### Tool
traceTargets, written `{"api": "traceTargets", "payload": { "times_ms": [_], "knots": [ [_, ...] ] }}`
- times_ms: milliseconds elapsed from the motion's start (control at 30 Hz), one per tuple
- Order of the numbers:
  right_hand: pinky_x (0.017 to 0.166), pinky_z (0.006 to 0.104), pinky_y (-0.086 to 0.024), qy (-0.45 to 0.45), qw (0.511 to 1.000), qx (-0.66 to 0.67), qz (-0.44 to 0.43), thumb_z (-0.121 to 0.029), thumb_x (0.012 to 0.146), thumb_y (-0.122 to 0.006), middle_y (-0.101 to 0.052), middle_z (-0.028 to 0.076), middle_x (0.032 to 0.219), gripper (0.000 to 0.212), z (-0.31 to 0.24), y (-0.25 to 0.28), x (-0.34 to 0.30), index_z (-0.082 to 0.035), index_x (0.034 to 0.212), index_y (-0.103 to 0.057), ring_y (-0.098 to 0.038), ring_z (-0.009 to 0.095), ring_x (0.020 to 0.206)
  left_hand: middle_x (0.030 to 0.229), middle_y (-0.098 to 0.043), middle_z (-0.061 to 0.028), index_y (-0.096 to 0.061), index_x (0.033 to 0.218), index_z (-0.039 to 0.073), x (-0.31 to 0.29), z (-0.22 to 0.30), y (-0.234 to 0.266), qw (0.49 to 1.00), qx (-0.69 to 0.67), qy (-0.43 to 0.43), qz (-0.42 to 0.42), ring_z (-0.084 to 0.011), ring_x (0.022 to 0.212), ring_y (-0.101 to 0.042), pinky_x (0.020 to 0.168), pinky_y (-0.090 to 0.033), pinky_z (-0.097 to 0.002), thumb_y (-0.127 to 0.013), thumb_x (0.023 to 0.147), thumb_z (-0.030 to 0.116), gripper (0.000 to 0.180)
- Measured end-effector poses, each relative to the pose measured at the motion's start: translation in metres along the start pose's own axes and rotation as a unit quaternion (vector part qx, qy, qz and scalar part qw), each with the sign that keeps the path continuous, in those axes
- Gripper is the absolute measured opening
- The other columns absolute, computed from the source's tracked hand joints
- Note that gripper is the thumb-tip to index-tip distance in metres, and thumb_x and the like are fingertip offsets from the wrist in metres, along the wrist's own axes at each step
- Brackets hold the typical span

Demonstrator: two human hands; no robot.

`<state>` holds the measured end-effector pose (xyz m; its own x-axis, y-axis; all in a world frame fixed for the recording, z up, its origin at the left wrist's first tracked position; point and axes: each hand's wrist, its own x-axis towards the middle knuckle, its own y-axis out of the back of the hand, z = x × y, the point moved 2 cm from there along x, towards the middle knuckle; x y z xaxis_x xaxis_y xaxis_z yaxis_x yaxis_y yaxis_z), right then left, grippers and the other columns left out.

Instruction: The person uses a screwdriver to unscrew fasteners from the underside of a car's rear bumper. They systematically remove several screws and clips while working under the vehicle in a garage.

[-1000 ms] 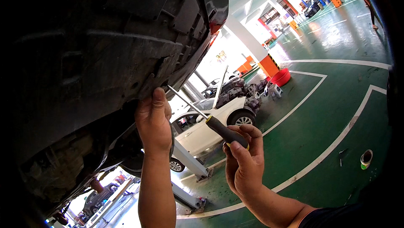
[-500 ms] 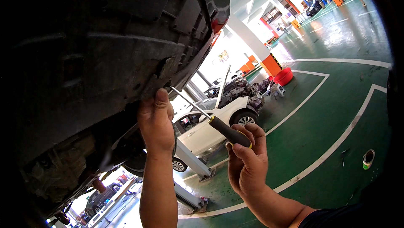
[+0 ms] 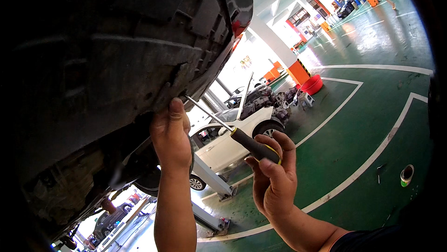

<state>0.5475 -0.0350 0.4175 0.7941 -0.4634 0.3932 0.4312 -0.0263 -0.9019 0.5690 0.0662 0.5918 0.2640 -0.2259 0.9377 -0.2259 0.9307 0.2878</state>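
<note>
A screwdriver (image 3: pixel 253 147) with a dark, yellow-trimmed handle is pinched at its butt end by the fingers of my right hand (image 3: pixel 278 177). Its metal shaft slants up and left, and the tip meets the edge of a black underbody panel (image 3: pixel 130 73) on a raised car. Close beside that tip, my left hand (image 3: pixel 172 133) reaches up with its thumb pressed against the panel's lower edge. The fingers of this hand go behind the edge and are hidden, so what they grip besides the panel is not visible.
Beyond the hands stands a white car (image 3: pixel 223 145) with its front end stripped. A grey lift post (image 3: pixel 212 177) rises near it. A red tub (image 3: pixel 312 85) sits by an orange-based pillar (image 3: pixel 298 73). An open can (image 3: pixel 407 175) is on the green floor at right. A person walks far off.
Both hands and the screwdriver keep nearly the same pose, with the right fingers slightly shifted around the handle. The view has moved a little. The distant person has stepped left.
</note>
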Motion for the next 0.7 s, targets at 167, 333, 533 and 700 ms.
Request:
{"api": "traceTargets", "payload": {
  "times_ms": [167,333,533,700],
  "knots": [
    [0.077,0.0299,-0.058,-0.083,0.995,-0.018,-0.045,-0.015,0.098,-0.059,-0.057,0.019,0.135,0.048,-0.012,0.006,0.01,-0.006,0.141,-0.04,-0.067,0.019,0.097,0.06,-0.035,0.0078,-0.056,0.077,0.015,0.003,-0.001,-0.002,1.0,-0.021,-0.014,-0.003,-0.0049,0.056,-0.028,0.053,-0.019,-0.0267,-0.065,0.103,0.039,0.037],
    [0.074,0.0333,-0.06,0.065,0.994,-0.088,0.002,-0.022,0.103,-0.05,-0.06,0.02,0.132,0.043,0.009,0.013,0.006,-0.005,0.141,-0.04,-0.068,0.023,0.098,0.056,-0.029,0.0067,-0.039,0.061,0.017,0.002,0.007,-0.009,1.0,-0.015,-0.01,0.01,-0.0069,0.054,-0.026,0.053,-0.018,-0.0288,-0.064,0.103,0.043,0.055],
    [0.068,0.0304,-0.057,-0.019,1.0,-0.019,-0.005,-0.021,0.103,-0.05,-0.062,0.021,0.13,0.043,-0.002,-0.001,0.007,-0.006,0.142,-0.039,-0.066,0.022,0.09,0.062,-0.038,0.0085,-0.064,0.082,0.013,0.003,-0.001,-0.002,0.999,-0.045,-0.008,-0.012,-0.0035,0.056,-0.028,0.052,-0.02,-0.0259,-0.066,0.103,0.035,0.031],
    [0.073,0.0309,-0.058,-0.05,0.997,-0.019,-0.046,-0.018,0.102,-0.053,-0.06,0.021,0.13,0.045,0.0,0.017,0.012,-0.007,0.142,-0.039,-0.066,0.022,0.092,0.057,-0.029,0.0065,-0.039,0.061,0.016,0.003,0.005,-0.008,1.0,0.006,-0.015,0.002,-0.0069,0.053,-0.025,0.053,-0.018,-0.0287,-0.061,0.104,0.045,0.057]
  ]
}}
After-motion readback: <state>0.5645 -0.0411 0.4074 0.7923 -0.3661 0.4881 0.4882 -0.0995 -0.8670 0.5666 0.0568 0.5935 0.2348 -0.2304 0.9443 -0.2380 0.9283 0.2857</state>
